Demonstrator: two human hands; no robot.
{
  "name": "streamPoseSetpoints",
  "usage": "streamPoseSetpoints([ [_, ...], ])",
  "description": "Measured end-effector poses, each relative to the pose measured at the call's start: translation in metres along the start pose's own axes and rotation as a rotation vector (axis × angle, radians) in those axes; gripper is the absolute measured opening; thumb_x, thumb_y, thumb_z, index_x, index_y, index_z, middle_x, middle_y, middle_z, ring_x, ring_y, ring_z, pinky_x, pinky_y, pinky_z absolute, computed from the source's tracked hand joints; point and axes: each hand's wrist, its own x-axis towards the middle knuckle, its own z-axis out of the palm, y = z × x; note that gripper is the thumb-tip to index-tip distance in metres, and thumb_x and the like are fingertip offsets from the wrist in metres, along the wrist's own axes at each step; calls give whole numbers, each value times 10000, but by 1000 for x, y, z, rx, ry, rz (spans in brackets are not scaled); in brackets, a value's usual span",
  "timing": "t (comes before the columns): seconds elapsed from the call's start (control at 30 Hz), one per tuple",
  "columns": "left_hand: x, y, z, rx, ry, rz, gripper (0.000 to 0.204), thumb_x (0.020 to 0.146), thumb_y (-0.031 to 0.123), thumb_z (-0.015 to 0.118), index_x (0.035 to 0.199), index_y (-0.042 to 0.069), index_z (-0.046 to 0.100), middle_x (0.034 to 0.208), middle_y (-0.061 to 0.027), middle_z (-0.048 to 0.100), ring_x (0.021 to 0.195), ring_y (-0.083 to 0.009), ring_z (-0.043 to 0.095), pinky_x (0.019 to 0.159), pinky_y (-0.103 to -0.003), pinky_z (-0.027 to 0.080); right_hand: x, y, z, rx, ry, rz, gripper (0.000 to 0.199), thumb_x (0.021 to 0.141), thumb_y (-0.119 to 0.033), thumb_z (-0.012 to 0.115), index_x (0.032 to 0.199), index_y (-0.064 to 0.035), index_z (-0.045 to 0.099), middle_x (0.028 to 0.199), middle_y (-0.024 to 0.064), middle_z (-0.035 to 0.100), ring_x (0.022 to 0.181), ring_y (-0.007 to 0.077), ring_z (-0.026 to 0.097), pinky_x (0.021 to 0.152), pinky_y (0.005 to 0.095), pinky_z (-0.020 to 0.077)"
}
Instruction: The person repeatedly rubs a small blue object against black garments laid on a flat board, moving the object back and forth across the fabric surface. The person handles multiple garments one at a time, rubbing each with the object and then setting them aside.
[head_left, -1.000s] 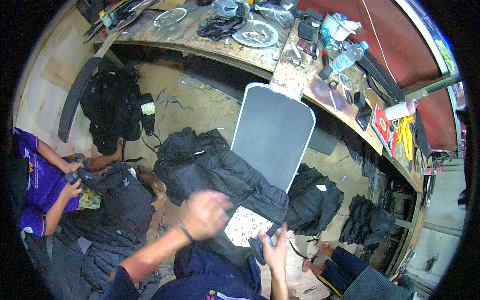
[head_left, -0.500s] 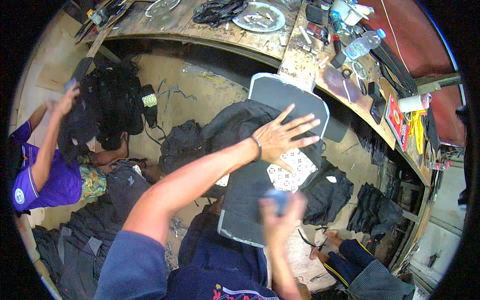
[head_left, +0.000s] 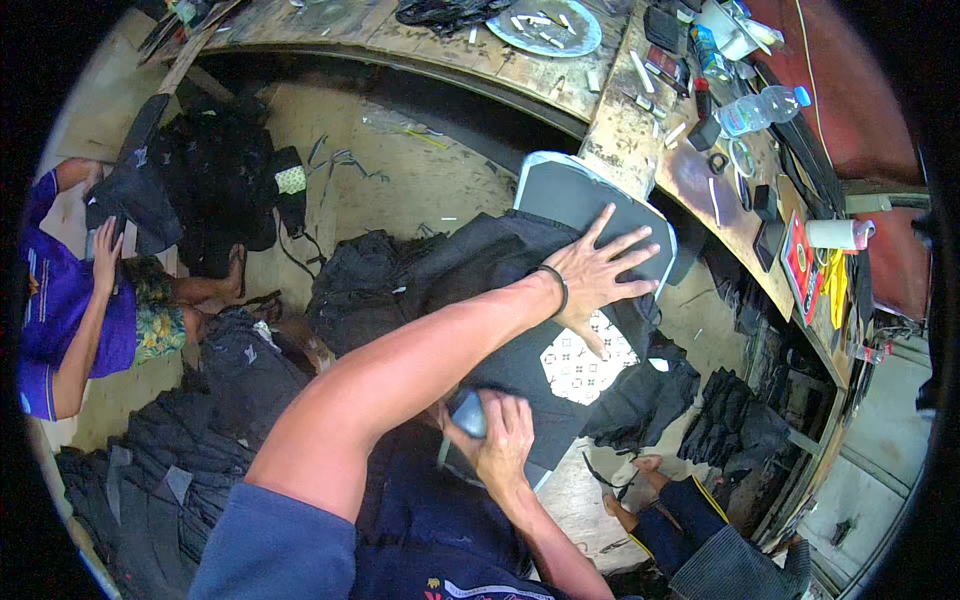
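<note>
A black fabric piece is draped over a long dark grey board with rounded, pale-edged corners. My left hand lies spread on the fabric near the board's far end, its thumb over a white patch with a dark printed pattern. Nearer to me, my right hand grips a rounded blue-grey block against the fabric at the board's near left side. The block's underside is hidden, so its exact kind cannot be told.
A person in purple sits at left, hands on black cloth. Black garments pile up at lower left. A wooden workbench curves along the far side, holding a plate and a plastic bottle. Someone's legs show at lower right.
My right hand has swept left with the blue-grey block, from beside the patch to the board's near left side. My left hand stays spread on the fabric. The view has shifted slightly.
</note>
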Motion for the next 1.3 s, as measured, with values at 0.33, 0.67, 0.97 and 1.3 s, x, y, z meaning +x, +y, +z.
streamPoseSetpoints([
  [0.33,1,2,-2,9,-38,-41,1256,643,987,690,1676,321,431,1817,-160,189,1691,-397,84,1258,-824,-21,-28,1,-19,41,-115,39,551,681,-333,1004,1050,-14,747,937,166,708,877,355,671,815,475,563],
  [0.67,-9,34,-14,230,68,-7,1186,743,882,729,1723,358,315,1838,-129,138,1701,-357,87,1274,-804,18,-83,5,-24,-4,-62,83,547,685,-343,998,1073,-61,735,1043,113,691,948,317,651,828,436,530],
  [0.97,-34,46,6,63,-15,-121,1290,713,904,714,1754,314,234,1838,-173,110,1702,-348,111,1315,-727,26,-23,35,-36,-31,27,-12,494,740,-349,955,1053,-51,714,971,117,685,900,333,642,790,457,522],
  [1.3,-32,45,11,64,-9,-115,1289,723,957,657,1750,280,272,1828,-179,163,1697,-357,126,1321,-706,10,-38,48,-53,-31,83,167,451,672,-286,981,962,-35,744,879,121,692,858,315,674,764,456,556],
])
